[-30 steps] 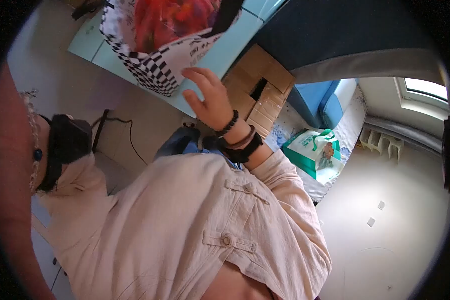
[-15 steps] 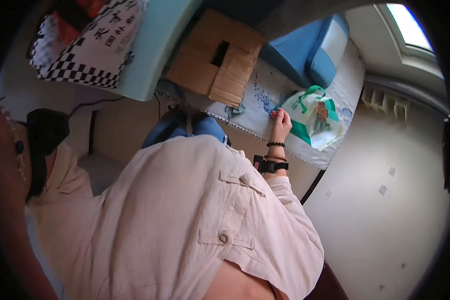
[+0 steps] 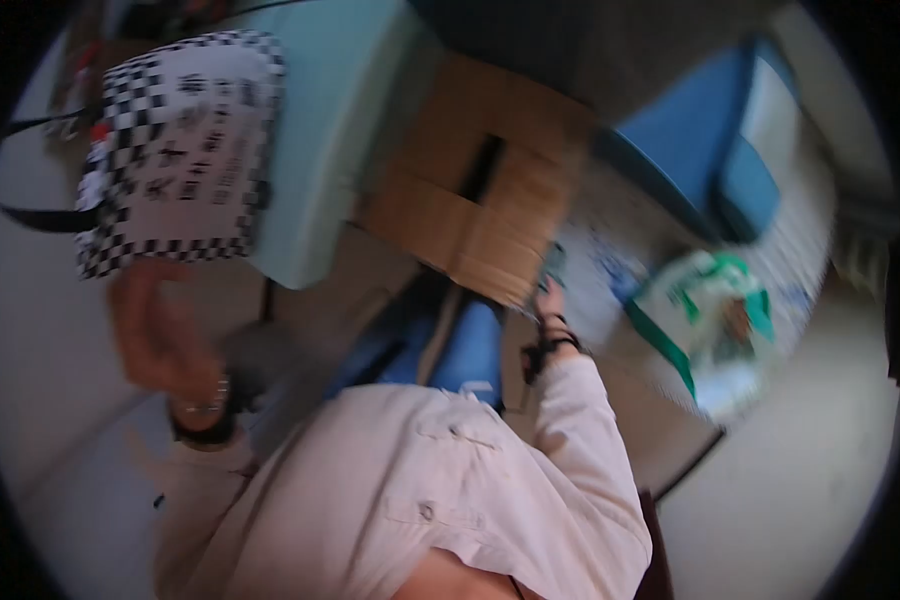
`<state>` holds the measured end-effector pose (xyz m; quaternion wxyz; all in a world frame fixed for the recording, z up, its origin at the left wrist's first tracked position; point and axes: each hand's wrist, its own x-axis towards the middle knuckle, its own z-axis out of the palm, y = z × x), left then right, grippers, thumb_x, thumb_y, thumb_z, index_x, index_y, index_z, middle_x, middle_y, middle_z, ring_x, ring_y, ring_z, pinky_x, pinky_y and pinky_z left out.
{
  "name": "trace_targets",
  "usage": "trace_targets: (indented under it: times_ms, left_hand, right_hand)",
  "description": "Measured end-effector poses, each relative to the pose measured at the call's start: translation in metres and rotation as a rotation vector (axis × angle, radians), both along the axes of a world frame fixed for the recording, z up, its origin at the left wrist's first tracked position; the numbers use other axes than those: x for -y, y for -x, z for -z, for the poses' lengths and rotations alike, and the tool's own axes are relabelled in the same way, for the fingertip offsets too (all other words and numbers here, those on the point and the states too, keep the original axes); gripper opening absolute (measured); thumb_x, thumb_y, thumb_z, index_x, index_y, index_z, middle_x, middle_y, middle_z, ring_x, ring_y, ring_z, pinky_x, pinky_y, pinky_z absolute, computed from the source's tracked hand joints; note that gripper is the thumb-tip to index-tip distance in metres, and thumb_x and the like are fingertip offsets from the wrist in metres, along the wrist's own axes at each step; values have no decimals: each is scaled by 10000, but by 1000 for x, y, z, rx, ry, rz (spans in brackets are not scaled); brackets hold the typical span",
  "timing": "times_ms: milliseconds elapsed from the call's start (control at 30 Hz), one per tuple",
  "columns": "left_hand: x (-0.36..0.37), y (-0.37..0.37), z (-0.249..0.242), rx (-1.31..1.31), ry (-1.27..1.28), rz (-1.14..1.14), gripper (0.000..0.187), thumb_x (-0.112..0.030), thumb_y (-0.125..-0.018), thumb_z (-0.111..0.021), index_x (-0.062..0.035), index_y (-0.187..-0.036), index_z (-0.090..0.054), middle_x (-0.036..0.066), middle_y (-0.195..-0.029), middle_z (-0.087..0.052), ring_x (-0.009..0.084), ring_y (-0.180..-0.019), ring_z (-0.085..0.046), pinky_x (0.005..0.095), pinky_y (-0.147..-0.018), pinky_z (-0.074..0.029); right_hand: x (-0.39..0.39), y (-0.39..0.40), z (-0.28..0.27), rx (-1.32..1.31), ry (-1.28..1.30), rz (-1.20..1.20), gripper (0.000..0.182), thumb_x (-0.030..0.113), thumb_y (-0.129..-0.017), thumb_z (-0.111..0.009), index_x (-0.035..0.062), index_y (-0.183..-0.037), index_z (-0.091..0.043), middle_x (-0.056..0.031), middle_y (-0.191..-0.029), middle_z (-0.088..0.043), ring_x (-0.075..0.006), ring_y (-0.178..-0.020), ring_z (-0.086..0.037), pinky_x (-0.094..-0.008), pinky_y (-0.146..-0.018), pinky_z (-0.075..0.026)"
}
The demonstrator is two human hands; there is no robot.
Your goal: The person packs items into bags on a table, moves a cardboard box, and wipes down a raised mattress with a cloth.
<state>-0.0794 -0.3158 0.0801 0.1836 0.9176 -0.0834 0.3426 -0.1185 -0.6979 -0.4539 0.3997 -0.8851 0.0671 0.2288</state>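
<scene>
My left hand (image 3: 160,335) is raised at the left, just below a checkered black-and-white bag (image 3: 195,150) with dark lettering. Motion smears its fingers, and whether it touches the bag cannot be told. Low at the near right corner of a brown cardboard box (image 3: 485,180) is my right hand (image 3: 550,300), beside a small greenish crumpled thing (image 3: 554,260). Its fingers are too small and blurred to read. The box has a dark slot in its top.
A green and white plastic bag (image 3: 710,330) lies on the patterned cloth (image 3: 595,265) at the right. Behind it is a blue cushioned seat (image 3: 700,140). A pale blue-green surface (image 3: 315,130) stands between the checkered bag and the box.
The view has shifted. My left hand has come into view below the checkered bag. My right hand has moved away from the green and white bag, over to the box's near corner.
</scene>
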Motion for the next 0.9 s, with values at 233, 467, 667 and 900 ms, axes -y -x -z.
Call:
trace_targets:
  times_ms: [233, 467, 667, 900]
  left_hand:
    - [-36, 19, 16, 44, -259, -365, 428, -202, -820, -562, 42, -1145, -426, 177, -1164, -415, 253, -1023, -443, 354, -857, -380]
    - [-103, -1, -23, -158, -399, -740, 498, -309, -654, -714, -80, -1051, -519, 78, -1013, -547, 230, -990, -487, 382, -951, -268]
    - [-111, -8, -52, -21, -283, -413, 112, -139, -707, -655, -56, -678, -585, 51, -650, -561, 225, -610, -521, 332, -653, -417]
    - [-110, 1, -27, -12, -163, -2, 29, -120, -735, -582, -98, -751, -573, 16, -707, -580, 181, -623, -535, 344, -693, -395]
  right_hand:
    - [-56, -34, -21, -319, 370, 107, 342, 132, -712, -552, 36, -1034, -489, -236, -898, -561, -381, -870, -537, -430, -750, -429]
    - [3, 15, -149, -526, -801, 443, 331, 258, -805, -527, -16, -990, -533, -51, -962, -553, -154, -860, -511, -279, -763, -402]
    - [-79, -26, -380, -295, -1312, 225, 464, 272, -858, -376, -42, -1198, -406, -147, -1144, -496, -239, -1037, -483, -350, -893, -364]
    - [-341, -70, -428, 146, -1218, -194, 423, 272, -920, -311, -4, -1238, -351, -135, -1189, -455, -258, -1082, -423, -337, -905, -338]
